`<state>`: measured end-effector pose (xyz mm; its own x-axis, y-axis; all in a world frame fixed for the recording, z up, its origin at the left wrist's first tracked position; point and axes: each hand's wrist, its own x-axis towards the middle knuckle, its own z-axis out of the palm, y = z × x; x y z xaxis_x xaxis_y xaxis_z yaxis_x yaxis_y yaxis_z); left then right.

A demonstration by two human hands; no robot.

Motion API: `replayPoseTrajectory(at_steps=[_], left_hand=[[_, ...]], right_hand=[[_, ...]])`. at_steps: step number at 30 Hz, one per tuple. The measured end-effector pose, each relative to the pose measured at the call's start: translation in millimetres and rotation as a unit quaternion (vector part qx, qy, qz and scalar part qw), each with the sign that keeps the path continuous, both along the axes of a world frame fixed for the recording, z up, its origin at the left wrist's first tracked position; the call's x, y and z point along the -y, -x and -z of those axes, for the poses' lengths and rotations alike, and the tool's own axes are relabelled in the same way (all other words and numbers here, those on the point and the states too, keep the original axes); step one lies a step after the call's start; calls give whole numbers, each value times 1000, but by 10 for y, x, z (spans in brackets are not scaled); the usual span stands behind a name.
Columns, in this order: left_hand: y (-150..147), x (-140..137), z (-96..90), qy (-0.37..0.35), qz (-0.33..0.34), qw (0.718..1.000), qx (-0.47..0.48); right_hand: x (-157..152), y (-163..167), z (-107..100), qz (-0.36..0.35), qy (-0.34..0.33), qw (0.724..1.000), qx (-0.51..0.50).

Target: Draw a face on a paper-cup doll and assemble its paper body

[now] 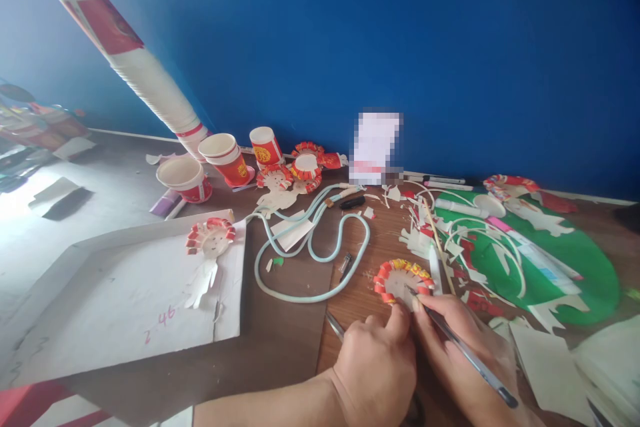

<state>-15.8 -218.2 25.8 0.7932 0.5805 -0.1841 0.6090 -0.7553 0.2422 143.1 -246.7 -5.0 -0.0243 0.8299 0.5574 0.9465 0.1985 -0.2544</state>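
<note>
Brown wooden table [385, 233]: left hand [377, 361] holds red-fringed white paper disc [397, 283], right hand [457, 363] grips slim grey pen [466, 347]. Likely drawing; next stroke needs steadiness.

white panel [376, 147]: pixelated | red-rimmed paper disc [399, 278]: lower part behind left hand [377, 363] | far-left clutter [40, 123]: blurred

I record a pale blue cable [300, 299] looped on the worktop [285, 328]. To my left I find a shallow white tray [120, 273] bearing pink handwriting [160, 324]; beyond it, stacked paper cups [147, 88] before a blue wall [275, 33]. To my right, markers [547, 271] lie on a green sheet [597, 267].
</note>
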Motion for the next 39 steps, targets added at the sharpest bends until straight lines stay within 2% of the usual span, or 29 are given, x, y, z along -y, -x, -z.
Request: replayPoseTrajectory(at_steps=[39], left_hand=[[3, 21, 45, -25, -8, 1000, 12]], right_hand=[[-2, -20, 21, 8, 8, 1000, -4]])
